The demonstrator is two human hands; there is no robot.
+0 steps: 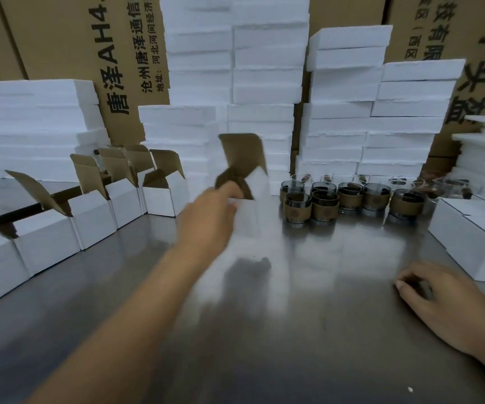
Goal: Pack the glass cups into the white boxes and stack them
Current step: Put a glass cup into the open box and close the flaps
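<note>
Steel table [308, 287]; left hand [206, 217] grips open white box [253, 182].

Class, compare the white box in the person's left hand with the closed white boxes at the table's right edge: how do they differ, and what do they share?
The held box has its flap up, showing brown inside; the right-edge boxes are shut. The left hand grips the held box; the right-edge boxes lie untouched on the table. Both are white outside.

left hand [209, 220]: one
right hand [439, 298]: one
open white boxes [89, 220] in left row: six
lifted white box [255, 189]: one
glass cups [350, 197]: at least ten, rear ones blurred
</note>
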